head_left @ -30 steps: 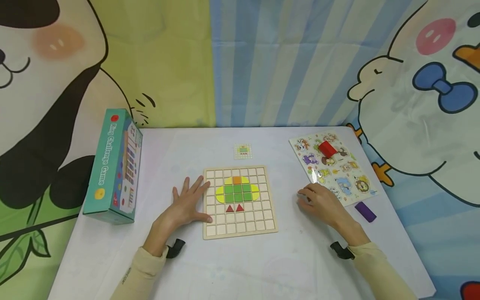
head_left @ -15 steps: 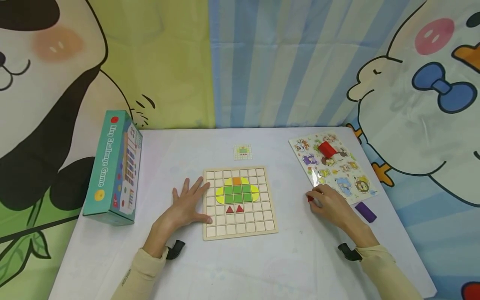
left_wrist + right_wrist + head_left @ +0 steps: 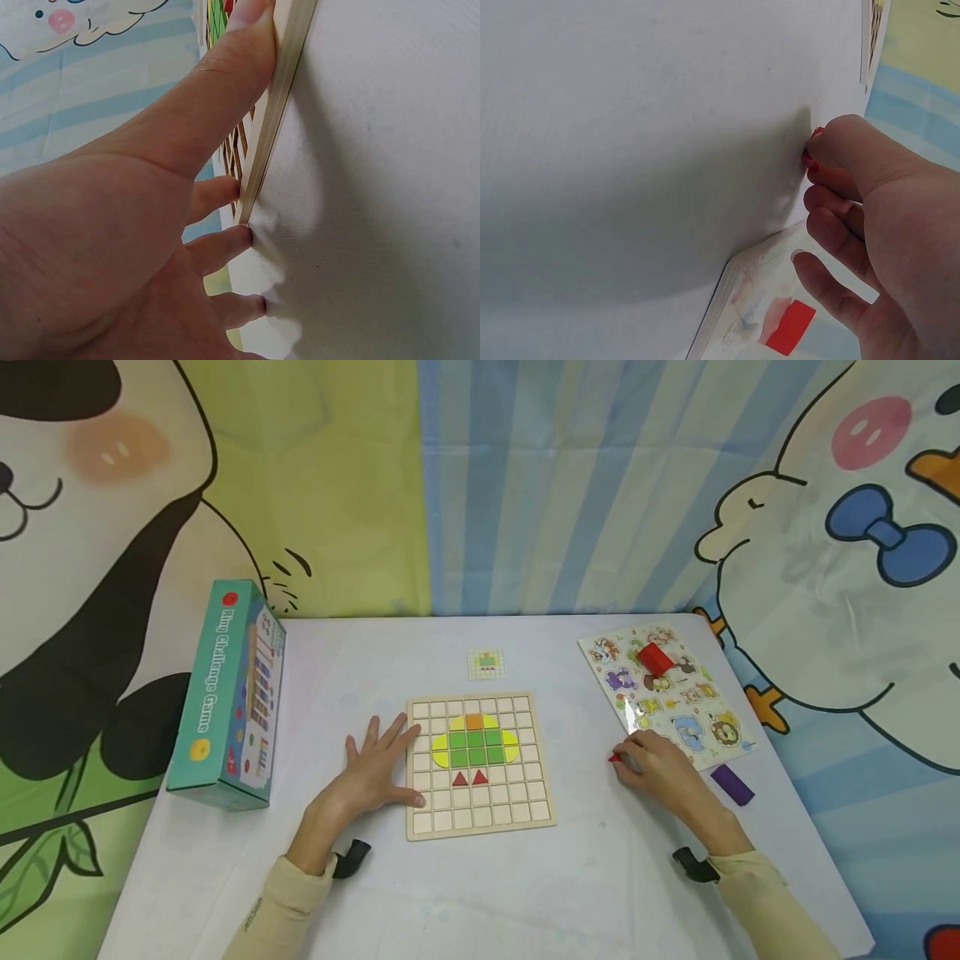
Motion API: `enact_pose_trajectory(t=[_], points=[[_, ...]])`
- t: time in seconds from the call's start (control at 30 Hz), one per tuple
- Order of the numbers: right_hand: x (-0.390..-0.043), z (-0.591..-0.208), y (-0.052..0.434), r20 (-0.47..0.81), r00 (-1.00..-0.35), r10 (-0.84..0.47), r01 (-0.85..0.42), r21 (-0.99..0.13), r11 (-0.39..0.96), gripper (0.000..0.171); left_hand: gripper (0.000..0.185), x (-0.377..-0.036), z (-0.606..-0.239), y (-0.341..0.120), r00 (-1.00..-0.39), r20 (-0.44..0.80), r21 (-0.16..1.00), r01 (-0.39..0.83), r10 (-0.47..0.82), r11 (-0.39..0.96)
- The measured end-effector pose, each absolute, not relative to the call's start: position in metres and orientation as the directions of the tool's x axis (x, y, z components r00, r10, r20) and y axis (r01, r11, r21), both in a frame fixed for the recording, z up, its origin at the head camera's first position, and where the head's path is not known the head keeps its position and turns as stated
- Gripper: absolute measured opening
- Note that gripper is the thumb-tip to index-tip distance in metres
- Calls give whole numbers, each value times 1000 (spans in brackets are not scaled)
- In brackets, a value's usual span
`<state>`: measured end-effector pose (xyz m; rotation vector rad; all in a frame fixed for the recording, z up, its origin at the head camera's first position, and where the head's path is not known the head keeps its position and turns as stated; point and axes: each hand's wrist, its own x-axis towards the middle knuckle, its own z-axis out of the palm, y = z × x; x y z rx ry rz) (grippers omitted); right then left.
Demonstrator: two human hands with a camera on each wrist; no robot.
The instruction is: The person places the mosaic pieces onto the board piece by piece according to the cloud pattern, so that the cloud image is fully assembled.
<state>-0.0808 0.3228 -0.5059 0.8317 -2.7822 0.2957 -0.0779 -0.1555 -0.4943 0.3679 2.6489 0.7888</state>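
My left hand (image 3: 375, 772) is spread at the left side of a wooden grid board (image 3: 517, 812), thumb and index fingertip over its edge. In the left wrist view the thumb (image 3: 225, 82) lies on the board's rim. Set in the grid are green squares (image 3: 476, 737), an orange square (image 3: 474, 721), rounded yellow pieces (image 3: 440, 758) and two red triangles (image 3: 479, 777). Right of the board, my right hand (image 3: 663, 772) pinches a small red piece (image 3: 614, 758) between thumb and fingers, close over the table. In the right wrist view the fingers mostly hide that red piece (image 3: 808, 159).
A small pattern card (image 3: 487, 664) lies behind the grid board. At the right, a board with animal pictures (image 3: 622, 679) bears a red block (image 3: 656, 659); a purple block (image 3: 732, 785) lies beside it. A green game box (image 3: 225, 710) stands at the left.
My right hand has shifted a little right and toward the picture board. The red piece, out of sight a second ago, now shows at its fingertips. My left hand has stayed still.
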Motion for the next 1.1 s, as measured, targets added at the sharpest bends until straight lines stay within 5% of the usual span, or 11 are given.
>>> enact_pose_trajectory(t=[0.47, 1.1], points=[[-96, -500, 269, 401, -671, -624, -717, -138, 683, 24, 119, -78, -494, -155, -907, -256, 566, 140, 335, 813], [-95, -501, 162, 354, -554, -753, -830, -164, 534, 16, 119, -77, -491, -155, -905, -277, 563, 120, 323, 818]])
